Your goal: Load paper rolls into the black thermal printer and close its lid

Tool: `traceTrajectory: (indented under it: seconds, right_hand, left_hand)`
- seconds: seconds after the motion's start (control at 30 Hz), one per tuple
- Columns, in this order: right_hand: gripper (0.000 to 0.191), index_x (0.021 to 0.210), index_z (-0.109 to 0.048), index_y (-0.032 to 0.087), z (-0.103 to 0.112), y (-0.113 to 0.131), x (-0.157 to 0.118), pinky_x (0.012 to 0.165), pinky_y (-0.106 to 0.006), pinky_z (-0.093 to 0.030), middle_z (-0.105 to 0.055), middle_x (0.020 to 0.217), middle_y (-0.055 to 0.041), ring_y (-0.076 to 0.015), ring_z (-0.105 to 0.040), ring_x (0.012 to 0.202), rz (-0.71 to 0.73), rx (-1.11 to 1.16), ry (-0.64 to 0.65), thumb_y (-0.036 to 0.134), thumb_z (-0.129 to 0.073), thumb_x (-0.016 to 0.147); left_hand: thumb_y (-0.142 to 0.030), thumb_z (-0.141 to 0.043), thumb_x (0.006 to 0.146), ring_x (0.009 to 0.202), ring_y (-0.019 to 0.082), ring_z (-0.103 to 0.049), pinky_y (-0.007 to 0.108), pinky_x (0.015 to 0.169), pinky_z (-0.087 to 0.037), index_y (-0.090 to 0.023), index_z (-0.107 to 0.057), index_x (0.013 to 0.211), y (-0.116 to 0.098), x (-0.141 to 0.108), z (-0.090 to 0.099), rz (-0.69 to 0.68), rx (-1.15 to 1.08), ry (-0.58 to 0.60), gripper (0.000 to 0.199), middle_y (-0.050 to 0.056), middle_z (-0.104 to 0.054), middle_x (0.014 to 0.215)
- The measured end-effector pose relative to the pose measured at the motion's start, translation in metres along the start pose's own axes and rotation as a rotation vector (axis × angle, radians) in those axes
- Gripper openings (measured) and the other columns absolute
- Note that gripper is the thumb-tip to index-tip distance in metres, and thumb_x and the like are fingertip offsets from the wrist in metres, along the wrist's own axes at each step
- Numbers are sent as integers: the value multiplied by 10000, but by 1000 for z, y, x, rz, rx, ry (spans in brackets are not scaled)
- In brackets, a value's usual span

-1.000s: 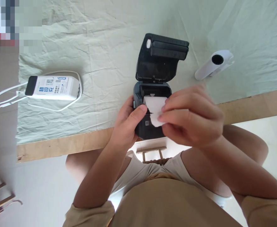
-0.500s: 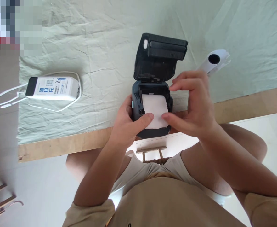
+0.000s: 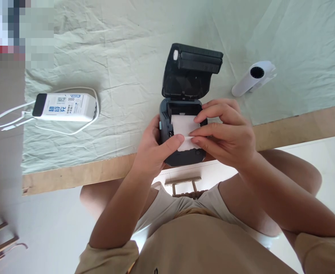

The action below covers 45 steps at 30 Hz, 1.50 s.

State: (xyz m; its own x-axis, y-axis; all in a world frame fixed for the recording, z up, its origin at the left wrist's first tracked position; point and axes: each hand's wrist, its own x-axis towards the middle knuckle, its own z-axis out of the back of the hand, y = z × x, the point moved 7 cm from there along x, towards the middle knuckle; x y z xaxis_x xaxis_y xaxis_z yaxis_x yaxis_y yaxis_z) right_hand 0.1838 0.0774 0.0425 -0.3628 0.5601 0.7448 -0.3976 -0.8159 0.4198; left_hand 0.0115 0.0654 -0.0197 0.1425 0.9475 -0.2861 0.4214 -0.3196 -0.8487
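Observation:
A dark portable label printer (image 3: pixel 184 159) stands at the table's near edge, its black lid (image 3: pixel 188 80) swung up and back. White paper (image 3: pixel 184 125), apparently from a roll, fills the bay, and its near end has a jagged edge. My left hand (image 3: pixel 152 150) grips the printer's left side, with the thumb lying on the paper. Over the right side of the bay, my right hand (image 3: pixel 230 133) pinches the paper between thumb and fingertip, raising a small fold. Its other fingers rest bent near the paper's far right part. The inside of the bay beneath the paper is hidden.
A white power bank (image 3: pixel 67 107) with a black end and white cables lies on the left of the pale green cloth (image 3: pixel 127 76). On the right lies a white cylindrical device (image 3: pixel 246 82) with a dark round end. The bare wooden table edge (image 3: pixel 84 171) runs along the front.
My right hand has come down and left, its fingers closing from spread to a pinch on the paper. The paper's near end has lifted slightly. My left hand keeps its hold.

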Motion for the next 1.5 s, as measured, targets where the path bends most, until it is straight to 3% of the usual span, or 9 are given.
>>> traceTrajectory:
  seconds: [0.17,0.37,0.43,0.6,0.7,0.87,1.07,1.3,1.5]
  right_hand:
    - [90,975,-758,340,9,10,-1,920,-440,-629,-774,1009,-14,-228,-755,1024,62,-57,-41,341,-718,1056]
    - [170,1022,-730,304,14,10,0,868,-455,-650,-741,1025,-45,-244,-750,995,99,-12,-57,394,-605,1093]
    - [145,1172,-719,306,20,-2,4,884,-450,-655,-746,1170,-70,-255,-752,1074,-19,-44,-90,298,-649,1045]
    - [631,1602,-476,363,8,-31,2,981,-486,-640,-574,1654,-113,-310,-696,1378,-308,85,47,278,-670,1008]
    - [612,1538,-535,319,8,-26,-2,899,-456,-645,-666,1470,-123,-298,-724,1243,-255,95,2,383,-736,964]
    - [326,1254,-650,298,20,8,-3,468,-251,-437,-594,684,100,-94,-498,488,-142,96,-27,237,-764,955]
    - [346,1248,-644,357,12,12,-10,411,-268,-443,-838,910,63,-111,-633,487,-468,288,106,205,-773,966]
    - [273,1112,-656,302,19,15,-9,417,-238,-427,-740,658,103,-92,-579,435,-572,181,81,176,-800,919]
    - [287,1127,-634,279,12,13,-13,439,-214,-494,-848,863,44,-90,-659,487,-733,439,109,247,-818,909]
  left_hand:
    - [-403,-1009,748,908,305,-840,396,731,-718,-187,-674,1220,-3,-1,-5,-22,-31,7,618,89,-842,1036]
    - [-147,-1013,645,874,227,-804,312,731,-707,-219,-698,1129,-2,-1,2,39,26,-44,583,25,-837,982]
    - [-134,-1005,624,845,226,-794,313,699,-709,-220,-700,1134,-2,-1,2,43,29,-51,601,22,-834,969]
    - [-202,-990,648,836,248,-797,358,689,-720,-222,-679,1147,-2,-2,2,50,39,-80,588,28,-815,973]
    - [-265,-976,692,841,251,-800,364,699,-717,-222,-668,1150,-1,-1,2,50,46,-86,554,36,-807,984]
    - [-296,-990,701,857,236,-796,346,732,-708,-211,-664,1151,0,1,0,34,30,-82,563,43,-800,1003]
    - [-302,-977,739,839,248,-802,347,691,-703,-221,-667,1161,0,-1,1,41,27,-78,530,45,-812,1005]
    - [-356,-973,758,885,272,-818,361,719,-706,-230,-669,1150,0,-1,2,27,55,-76,512,57,-817,1021]
    - [-339,-979,760,852,257,-804,355,717,-707,-229,-694,1161,0,-2,1,30,43,-70,504,47,-815,1001]
